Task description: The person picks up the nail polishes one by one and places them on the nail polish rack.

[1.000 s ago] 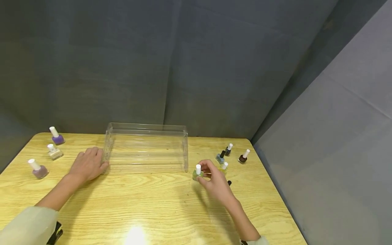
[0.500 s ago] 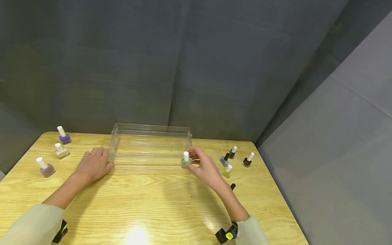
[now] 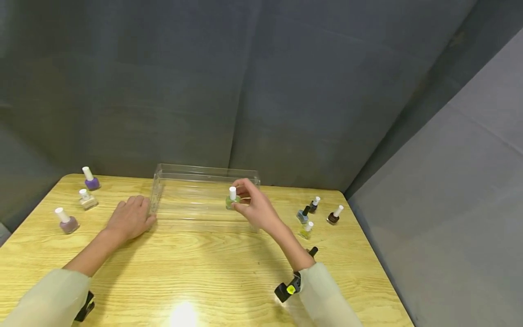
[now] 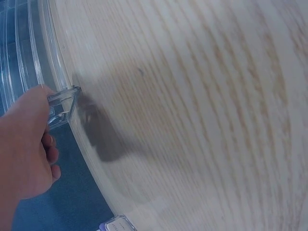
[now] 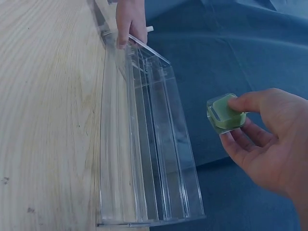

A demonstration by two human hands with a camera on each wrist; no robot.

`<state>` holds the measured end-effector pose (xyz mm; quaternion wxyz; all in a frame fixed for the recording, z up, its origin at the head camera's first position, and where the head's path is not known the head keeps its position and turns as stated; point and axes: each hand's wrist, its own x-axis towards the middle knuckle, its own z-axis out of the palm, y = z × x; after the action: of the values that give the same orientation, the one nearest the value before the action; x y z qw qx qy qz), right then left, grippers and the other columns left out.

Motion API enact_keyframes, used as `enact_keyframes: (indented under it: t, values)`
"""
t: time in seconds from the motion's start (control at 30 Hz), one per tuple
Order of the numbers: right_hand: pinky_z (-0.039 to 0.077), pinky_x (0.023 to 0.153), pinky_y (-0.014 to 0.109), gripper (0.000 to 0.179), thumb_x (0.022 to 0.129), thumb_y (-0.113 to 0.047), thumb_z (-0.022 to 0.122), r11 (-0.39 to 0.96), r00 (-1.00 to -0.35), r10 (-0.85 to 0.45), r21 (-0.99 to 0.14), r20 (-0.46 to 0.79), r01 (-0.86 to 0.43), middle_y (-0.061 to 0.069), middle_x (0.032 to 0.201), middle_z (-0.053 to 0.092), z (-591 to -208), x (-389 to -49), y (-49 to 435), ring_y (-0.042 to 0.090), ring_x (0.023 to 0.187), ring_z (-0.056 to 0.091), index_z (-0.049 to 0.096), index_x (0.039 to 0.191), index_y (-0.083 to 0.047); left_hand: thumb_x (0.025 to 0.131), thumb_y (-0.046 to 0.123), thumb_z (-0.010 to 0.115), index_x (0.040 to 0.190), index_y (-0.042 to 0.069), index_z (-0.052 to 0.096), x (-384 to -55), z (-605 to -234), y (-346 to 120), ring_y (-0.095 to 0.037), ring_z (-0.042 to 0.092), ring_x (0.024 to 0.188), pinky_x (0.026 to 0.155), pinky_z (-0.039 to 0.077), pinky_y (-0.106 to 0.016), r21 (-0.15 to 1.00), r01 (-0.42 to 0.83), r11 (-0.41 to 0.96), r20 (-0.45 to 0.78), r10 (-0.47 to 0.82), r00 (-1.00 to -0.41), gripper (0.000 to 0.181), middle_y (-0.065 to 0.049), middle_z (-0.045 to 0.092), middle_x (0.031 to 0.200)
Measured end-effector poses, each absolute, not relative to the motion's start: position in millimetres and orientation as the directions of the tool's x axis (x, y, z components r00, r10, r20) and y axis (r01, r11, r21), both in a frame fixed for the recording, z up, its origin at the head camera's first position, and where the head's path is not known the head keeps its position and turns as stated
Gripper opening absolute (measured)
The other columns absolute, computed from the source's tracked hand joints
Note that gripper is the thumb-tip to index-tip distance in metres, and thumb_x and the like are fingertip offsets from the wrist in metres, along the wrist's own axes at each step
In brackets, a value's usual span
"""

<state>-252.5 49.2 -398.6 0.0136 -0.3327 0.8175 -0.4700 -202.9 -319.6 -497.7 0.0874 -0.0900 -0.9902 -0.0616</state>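
My right hand [image 3: 256,208] pinches a green nail polish bottle [image 3: 232,202] between thumb and fingers, upright with its white cap on top. In the head view the bottle overlaps the right part of a clear stepped plastic rack [image 3: 196,221]; the right wrist view shows its green base [image 5: 226,113] in the air beside the rack's tiers [image 5: 166,144]. My left hand [image 3: 130,219] holds the rack's left end, the thumb at its front corner and the fingers curled along the side, as the left wrist view shows.
At the left stand purple [image 3: 92,183], cream [image 3: 88,202] and mauve [image 3: 69,225] polish bottles. Several more are at the right, including blue [image 3: 303,217], yellow [image 3: 304,233] and dark brown [image 3: 333,219] ones. A black cap [image 3: 313,251] shows behind my right forearm. Grey cloth [image 3: 196,91] hangs behind the table.
My right hand has carried the green nail polish bottle left and up from the rack's right front corner to over the rack. The left hand stays at the rack's left end.
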Motion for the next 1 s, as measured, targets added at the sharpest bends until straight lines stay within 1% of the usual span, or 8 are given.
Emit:
enact_keyframes:
  t: [0.17, 0.3, 0.43, 0.6, 0.7, 0.8, 0.9, 1.0]
  values:
    - [0.051, 0.088, 0.032, 0.044, 0.089, 0.001, 0.072, 0.33, -0.77, -0.567, -0.776, 0.293, -0.537, 0.005, 0.112, 0.064, -400, -263, 33, 0.019, 0.103, 0.062, 0.054, 0.126, -0.014, 0.096, 0.028, 0.058, 0.101, -0.003, 0.049, -202, -499, -322, -0.035, 0.049, 0.088, 0.069, 0.04, -0.049, 0.098, 0.186, 0.978, 0.181, 0.166, -0.969, 0.033, -0.015, 0.051, 0.094]
    - [0.051, 0.089, 0.029, 0.043, 0.089, 0.0, 0.073, 0.342, -0.753, -0.584, -0.749, 0.305, -0.568, 0.005, 0.111, 0.064, -399, -273, 18, 0.019, 0.105, 0.062, 0.054, 0.125, -0.014, 0.096, 0.028, 0.059, 0.097, -0.001, 0.049, -202, -498, -324, -0.033, 0.048, 0.085, 0.068, 0.039, -0.048, 0.092, 0.181, 0.979, 0.189, 0.161, -0.969, 0.031, -0.014, 0.05, 0.091]
    - [0.05, 0.09, 0.029, 0.043, 0.089, 0.0, 0.074, 0.343, -0.733, -0.61, -0.733, 0.302, -0.587, 0.007, 0.11, 0.064, -398, -282, 6, 0.022, 0.105, 0.062, 0.054, 0.125, -0.012, 0.096, 0.028, 0.059, 0.094, 0.001, 0.048, -203, -496, -321, -0.031, 0.046, 0.082, 0.068, 0.038, -0.046, 0.109, 0.184, 0.977, 0.189, 0.161, -0.969, 0.029, -0.012, 0.05, 0.09]
    - [0.051, 0.089, 0.029, 0.043, 0.089, 0.001, 0.072, 0.338, -0.731, -0.627, -0.75, 0.271, -0.568, 0.007, 0.111, 0.062, -399, -291, -5, 0.023, 0.105, 0.062, 0.053, 0.126, -0.011, 0.096, 0.028, 0.059, 0.092, 0.002, 0.048, -203, -495, -317, -0.029, 0.044, 0.078, 0.066, 0.036, -0.044, 0.111, 0.18, 0.977, 0.191, 0.157, -0.969, 0.028, -0.01, 0.049, 0.086]
    - [0.051, 0.089, 0.029, 0.043, 0.09, 0.0, 0.072, 0.348, -0.736, -0.626, -0.752, 0.258, -0.56, 0.007, 0.113, 0.062, -401, -297, -14, 0.022, 0.106, 0.062, 0.052, 0.126, -0.012, 0.096, 0.028, 0.059, 0.093, 0.002, 0.048, -203, -496, -317, -0.029, 0.044, 0.079, 0.066, 0.036, -0.044, 0.101, 0.172, 0.98, 0.189, 0.151, -0.97, 0.029, -0.01, 0.049, 0.087]
    - [0.05, 0.089, 0.028, 0.043, 0.09, 0.0, 0.072, 0.363, -0.746, -0.617, -0.749, 0.252, -0.554, 0.007, 0.113, 0.062, -402, -302, -25, 0.022, 0.107, 0.061, 0.052, 0.126, -0.012, 0.096, 0.029, 0.059, 0.095, 0.001, 0.049, -204, -497, -318, -0.031, 0.047, 0.083, 0.069, 0.038, -0.046, 0.101, 0.17, 0.98, 0.183, 0.15, -0.972, 0.029, -0.012, 0.051, 0.091]
    - [0.05, 0.087, 0.028, 0.042, 0.09, 0.0, 0.072, 0.374, -0.75, -0.614, -0.747, 0.244, -0.55, 0.008, 0.114, 0.062, -403, -307, -36, 0.021, 0.104, 0.061, 0.052, 0.125, -0.012, 0.097, 0.029, 0.058, 0.097, 0.001, 0.049, -205, -499, -318, -0.032, 0.048, 0.086, 0.071, 0.039, -0.047, 0.099, 0.174, 0.98, 0.182, 0.154, -0.971, 0.029, -0.013, 0.052, 0.094]
    - [0.05, 0.085, 0.029, 0.042, 0.09, -0.001, 0.072, 0.373, -0.746, -0.62, -0.746, 0.242, -0.552, 0.008, 0.114, 0.063, -404, -311, -47, 0.02, 0.102, 0.062, 0.052, 0.125, -0.013, 0.097, 0.029, 0.058, 0.096, 0.002, 0.049, -206, -499, -318, -0.031, 0.048, 0.085, 0.07, 0.038, -0.046, 0.094, 0.179, 0.979, 0.186, 0.159, -0.969, 0.029, -0.012, 0.051, 0.093]
